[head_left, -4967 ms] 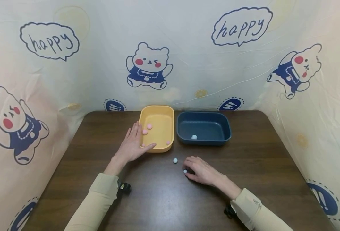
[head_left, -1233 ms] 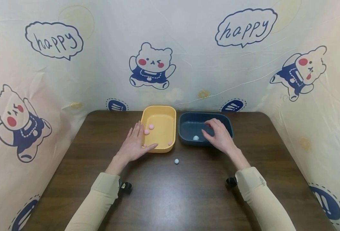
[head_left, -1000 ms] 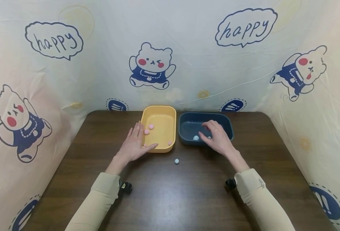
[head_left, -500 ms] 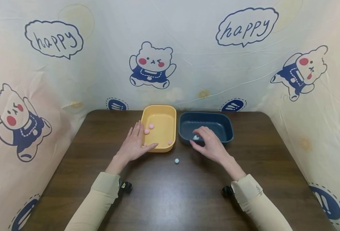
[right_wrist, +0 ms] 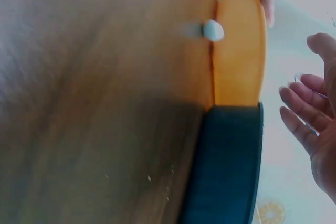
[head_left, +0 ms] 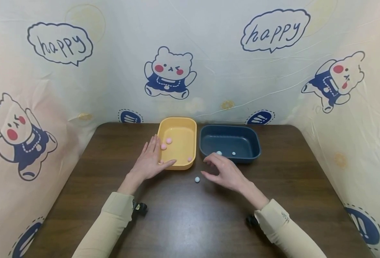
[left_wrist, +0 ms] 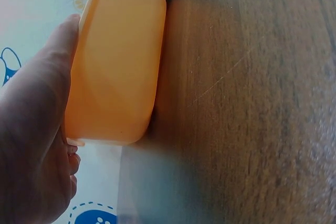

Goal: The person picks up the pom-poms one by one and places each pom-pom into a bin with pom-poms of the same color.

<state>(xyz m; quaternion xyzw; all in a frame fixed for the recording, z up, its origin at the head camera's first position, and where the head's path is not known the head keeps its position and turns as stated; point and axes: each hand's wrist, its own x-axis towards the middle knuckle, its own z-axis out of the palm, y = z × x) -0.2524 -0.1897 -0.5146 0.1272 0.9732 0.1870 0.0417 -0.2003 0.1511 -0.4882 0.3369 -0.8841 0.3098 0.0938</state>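
Observation:
My left hand (head_left: 148, 161) lies along the left side of the yellow bin (head_left: 185, 139), fingers straight on its rim and thumb over the near corner. In the left wrist view the thumb (left_wrist: 65, 35) rests at that bin's rim. My right hand (head_left: 227, 173) hovers in front of the blue bin (head_left: 241, 143), fingers bent and apart with nothing between them. Just left of its thumb, a small pale blue ball (head_left: 197, 179) sits on the table. Two pale balls, a larger one (head_left: 219, 153) and a smaller one (head_left: 233, 153), lie inside the blue bin.
Several pink balls (head_left: 169, 141) lie in the yellow bin. Both bins stand side by side at the back of the brown wooden table (head_left: 183, 218). A printed cloth (head_left: 209, 71) hangs behind the table and along both sides.
Five seconds ago the right hand was at a second small pale ball on the table. It then reached over the blue bin, where that ball now lies, and came back left. The left hand stays put.

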